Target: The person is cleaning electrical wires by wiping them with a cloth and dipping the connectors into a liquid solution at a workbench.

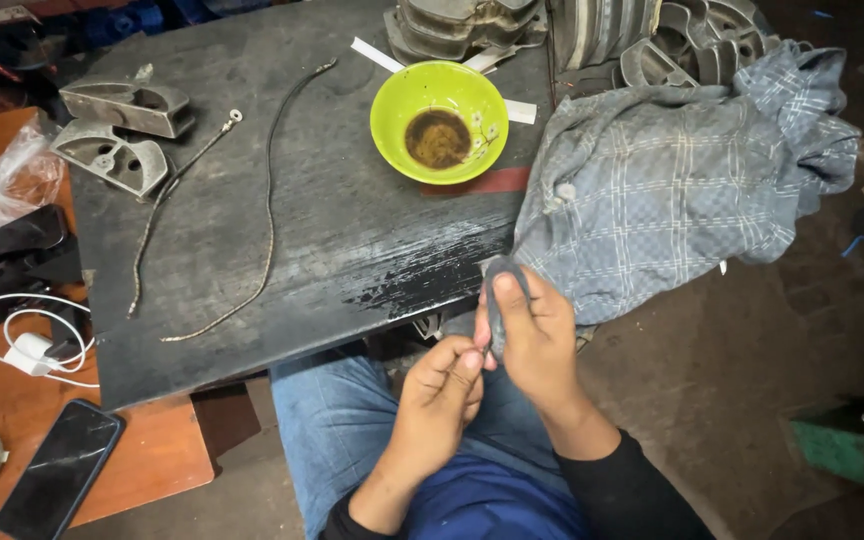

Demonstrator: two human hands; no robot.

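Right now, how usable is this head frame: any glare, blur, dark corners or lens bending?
Head view: even, soft lighting on the dark board; mild glare inside the green bowl; hands sharp, right hand pinching the checked cloth, left hand beside it; floor and corners murky; slight wide-angle bending.

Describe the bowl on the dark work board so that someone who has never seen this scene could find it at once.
Start at the dark board above the person's knees. Near its far edge, left of the crumpled checked cloth, sits the bowl. It is the only bright lime-green thing there, round, with a brown residue at its bottom, unlike the grey metal parts nearby.
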